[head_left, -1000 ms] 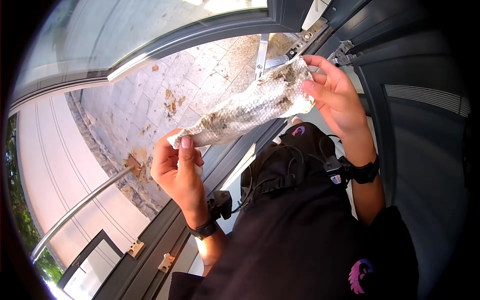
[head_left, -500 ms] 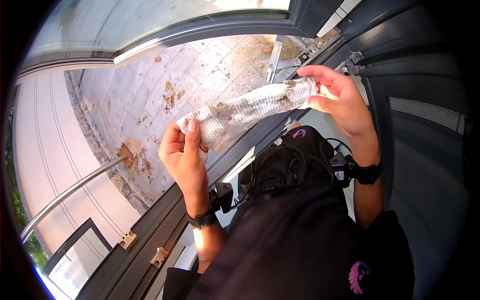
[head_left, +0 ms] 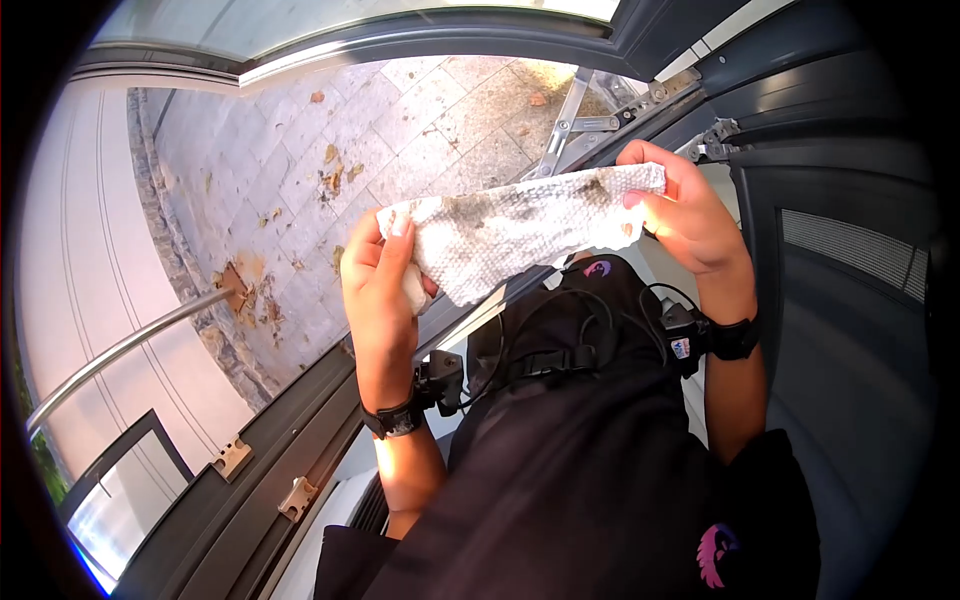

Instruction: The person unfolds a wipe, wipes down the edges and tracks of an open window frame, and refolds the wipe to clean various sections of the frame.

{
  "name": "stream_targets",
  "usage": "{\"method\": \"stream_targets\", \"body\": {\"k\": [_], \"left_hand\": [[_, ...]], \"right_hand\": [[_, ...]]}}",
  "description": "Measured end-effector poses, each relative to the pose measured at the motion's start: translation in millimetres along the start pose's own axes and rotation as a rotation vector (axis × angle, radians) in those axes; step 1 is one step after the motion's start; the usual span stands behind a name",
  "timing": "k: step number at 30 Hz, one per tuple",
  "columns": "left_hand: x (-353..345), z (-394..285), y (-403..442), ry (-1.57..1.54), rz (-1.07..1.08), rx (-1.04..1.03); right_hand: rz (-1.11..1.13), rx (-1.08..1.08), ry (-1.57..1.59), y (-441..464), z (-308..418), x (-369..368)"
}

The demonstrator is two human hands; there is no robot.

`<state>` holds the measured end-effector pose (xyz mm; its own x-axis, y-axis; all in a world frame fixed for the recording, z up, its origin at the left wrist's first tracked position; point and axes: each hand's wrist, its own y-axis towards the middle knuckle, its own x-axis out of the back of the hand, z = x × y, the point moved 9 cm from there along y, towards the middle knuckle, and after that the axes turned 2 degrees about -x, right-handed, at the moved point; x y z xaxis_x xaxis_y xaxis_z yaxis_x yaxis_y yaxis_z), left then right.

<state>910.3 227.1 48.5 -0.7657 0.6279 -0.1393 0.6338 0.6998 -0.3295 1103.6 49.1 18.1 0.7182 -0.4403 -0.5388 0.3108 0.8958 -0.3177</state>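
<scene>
A white, dimpled paper towel [head_left: 520,232] with dark dirt smears is stretched between my two hands above the window frame. My left hand [head_left: 382,265] pinches its left end, thumb on top, with a crumpled bit hanging below the fingers. At the other end my right hand [head_left: 690,215] grips the corner between thumb and fingers. A small hole shows near my right thumb. The towel's upper edge runs nearly straight, and its lower edge hangs loose and uneven.
An open window sash [head_left: 430,52] stands across the top. Its metal hinge arm [head_left: 566,125] reaches to the dark frame [head_left: 270,480]. Outside lie paving [head_left: 400,130] with dry leaves and a metal rail [head_left: 130,345]. Dark panels [head_left: 850,200] stand on the right.
The towel has opened out wider, showing more of its face. My left hand has moved up and slightly right, and the view has shifted a little.
</scene>
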Motion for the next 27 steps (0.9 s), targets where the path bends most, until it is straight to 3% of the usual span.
{"method": "stream_targets", "body": {"k": [5,9,14,17,21,24,27], "left_hand": [[-12,20,2,-0.269,0.204,0.115],[-23,33,5,-0.387,0.29,0.141],[-55,29,-3,-0.717,0.607,0.066],[-77,42,4,-0.574,0.593,0.156],[-104,31,-4,-0.846,0.831,0.021],[-118,27,0,-0.598,0.821,-0.038],[-119,3,-2,-0.691,0.777,-0.152]], "right_hand": [[-0.043,0.091,0.201,0,4,-1],[0.001,0.152,0.187,-4,26,-24],[0.302,0.352,0.14,-18,68,-85],[0.253,0.323,-0.027,-19,71,-102],[0.369,0.316,-0.033,-29,81,-128],[0.187,0.187,-0.198,-17,66,-105],[0.132,0.139,-0.256,-16,60,-100]]}}
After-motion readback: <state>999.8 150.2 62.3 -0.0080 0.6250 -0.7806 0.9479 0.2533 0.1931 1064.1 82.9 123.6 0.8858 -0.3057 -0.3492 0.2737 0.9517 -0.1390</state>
